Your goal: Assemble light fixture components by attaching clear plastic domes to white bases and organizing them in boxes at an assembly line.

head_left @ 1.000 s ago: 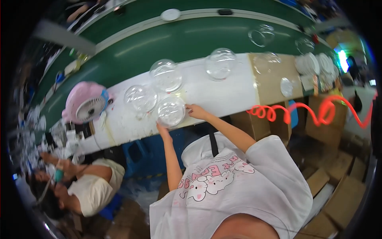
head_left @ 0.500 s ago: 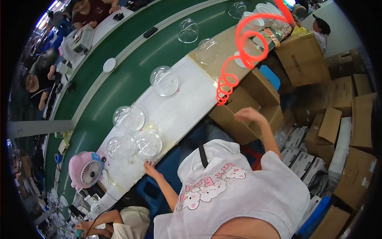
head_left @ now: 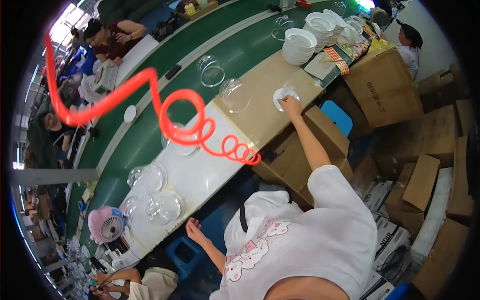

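Observation:
My right hand point(head_left: 291, 106) reaches over the brown board, its fingers pinched together at the near part of a small white disc point(head_left: 279, 102). Something clear shows on top of the disc; what exactly the fingertips grip is hidden. My left hand point(head_left: 196, 231) hangs low beside the table's near edge, fingers loosely bent and apart, holding nothing. Closest to it, on the white tabletop, is a clear round dome point(head_left: 167, 207) with a flat rim. More clear domes point(head_left: 148, 178) stand beside it, and another clear dome point(head_left: 234, 95) sits on the brown board.
A red coiled hose point(head_left: 187, 112) hangs across the view above the table. Stacked white bowls point(head_left: 300, 46) stand at the far right end. A green conveyor point(head_left: 145, 117) runs behind, carrying another clear dome. An open carton point(head_left: 315, 145) is below the table edge; a pink fan point(head_left: 106, 225) stands left.
My right hand has moved from above the carton out to the white disc. My left hand has come away from the clear dome at the table edge. The red hose has swung left.

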`<state>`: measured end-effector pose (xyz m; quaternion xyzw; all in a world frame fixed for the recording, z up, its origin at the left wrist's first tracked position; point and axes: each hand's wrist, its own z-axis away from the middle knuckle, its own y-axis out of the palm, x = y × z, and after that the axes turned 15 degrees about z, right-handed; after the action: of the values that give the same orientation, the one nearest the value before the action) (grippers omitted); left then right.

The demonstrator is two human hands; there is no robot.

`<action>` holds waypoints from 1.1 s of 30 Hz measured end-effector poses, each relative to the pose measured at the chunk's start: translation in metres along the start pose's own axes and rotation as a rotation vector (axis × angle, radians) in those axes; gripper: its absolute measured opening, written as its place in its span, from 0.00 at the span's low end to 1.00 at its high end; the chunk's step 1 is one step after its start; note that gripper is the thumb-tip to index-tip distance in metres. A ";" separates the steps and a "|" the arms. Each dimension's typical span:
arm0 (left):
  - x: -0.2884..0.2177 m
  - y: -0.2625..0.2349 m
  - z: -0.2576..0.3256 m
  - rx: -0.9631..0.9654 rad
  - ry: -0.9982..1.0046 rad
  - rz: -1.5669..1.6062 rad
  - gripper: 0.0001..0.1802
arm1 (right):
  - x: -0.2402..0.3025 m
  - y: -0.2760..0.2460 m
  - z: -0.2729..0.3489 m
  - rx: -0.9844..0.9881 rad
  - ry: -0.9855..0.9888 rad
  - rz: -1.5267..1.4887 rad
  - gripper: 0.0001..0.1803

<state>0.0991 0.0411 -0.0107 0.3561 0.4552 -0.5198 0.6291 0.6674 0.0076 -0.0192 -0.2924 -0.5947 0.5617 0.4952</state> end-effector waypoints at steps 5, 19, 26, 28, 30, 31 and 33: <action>-0.007 0.005 0.033 0.065 0.027 -0.173 0.12 | 0.023 -0.034 -0.067 -0.535 -0.159 -0.017 0.08; -0.040 0.029 0.058 0.029 0.039 -0.208 0.12 | 0.014 -0.110 -0.226 -0.751 -0.307 0.030 0.10; -0.122 0.135 0.101 1.116 -0.342 -0.147 0.19 | -0.022 -0.162 -0.029 0.202 -0.311 -1.743 0.17; -0.121 0.177 0.108 1.240 -0.365 0.078 0.28 | 0.001 -0.160 0.039 0.417 -0.192 -1.879 0.15; -0.117 0.226 0.122 1.305 -0.336 0.340 0.44 | -0.004 -0.158 0.091 0.536 -0.210 -1.958 0.16; -0.121 0.249 0.133 1.275 -0.297 0.400 0.50 | -0.008 -0.156 0.110 0.615 -0.217 -1.968 0.16; -0.115 0.283 0.150 1.162 -0.205 0.538 0.46 | -0.020 -0.137 0.145 0.760 -0.190 -2.012 0.17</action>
<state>0.4010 -0.0004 0.1401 0.6885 -0.0675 -0.5371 0.4826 0.5701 -0.0925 0.1243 0.5479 -0.3849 0.0654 0.7399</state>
